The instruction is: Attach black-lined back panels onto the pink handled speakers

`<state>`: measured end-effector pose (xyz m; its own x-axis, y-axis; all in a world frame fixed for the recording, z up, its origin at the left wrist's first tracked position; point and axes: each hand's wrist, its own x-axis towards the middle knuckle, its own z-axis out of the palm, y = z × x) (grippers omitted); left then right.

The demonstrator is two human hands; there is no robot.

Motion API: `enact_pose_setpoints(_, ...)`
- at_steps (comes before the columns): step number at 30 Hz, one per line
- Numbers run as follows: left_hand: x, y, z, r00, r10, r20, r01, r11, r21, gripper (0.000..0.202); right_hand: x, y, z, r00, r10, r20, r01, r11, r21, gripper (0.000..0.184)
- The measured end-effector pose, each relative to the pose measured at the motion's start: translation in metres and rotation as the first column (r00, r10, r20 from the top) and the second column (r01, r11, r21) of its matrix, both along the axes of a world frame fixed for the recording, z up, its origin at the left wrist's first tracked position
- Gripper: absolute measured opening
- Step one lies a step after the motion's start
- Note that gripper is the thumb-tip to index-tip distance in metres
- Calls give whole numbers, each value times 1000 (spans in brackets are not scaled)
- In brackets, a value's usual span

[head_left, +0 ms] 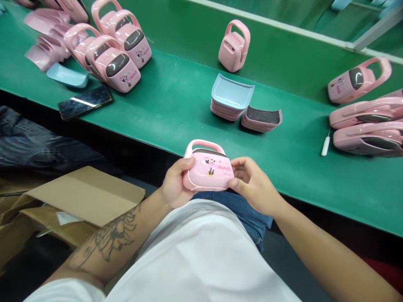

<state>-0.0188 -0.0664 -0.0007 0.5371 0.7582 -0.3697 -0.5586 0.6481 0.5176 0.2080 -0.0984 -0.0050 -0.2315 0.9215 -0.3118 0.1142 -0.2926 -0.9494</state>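
Green worktop (176, 90), ends cut off. Left hand (174, 186), right hand (254, 185): fingers clasp pink plastic handled case (208, 170) by near edge.

I'm curling my left hand (174, 184) and right hand (253, 184) inward, close together just in front of my torso (195, 256) — both are gripping from opposite sides. My tattooed left forearm (107, 239) is slanting in from the lower left, and my bare right forearm (327, 256) is slanting in from the lower right — both are angling toward the middle.
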Motion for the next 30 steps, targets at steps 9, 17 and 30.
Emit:
enact_pose_setpoints(9, -9, -1, -25, 992, 124, -31, -120, 987, 110, 73, -43, -7, -12, 769, -197, -609, -120, 891, -439, 67)
enact_pose_setpoints(17, -14, -1, -30, 974, 202, -103, -171, 952, 253, 69, -48, -23, -3, 944, -144, -296, 150, 989, -1, 75)
enact_pose_setpoints(30, 21, -2, -16, 831, 496, -252, -475, 868, 141, 83, -62, -35, 5, 984, -167, 70, 122, 898, 423, 75)
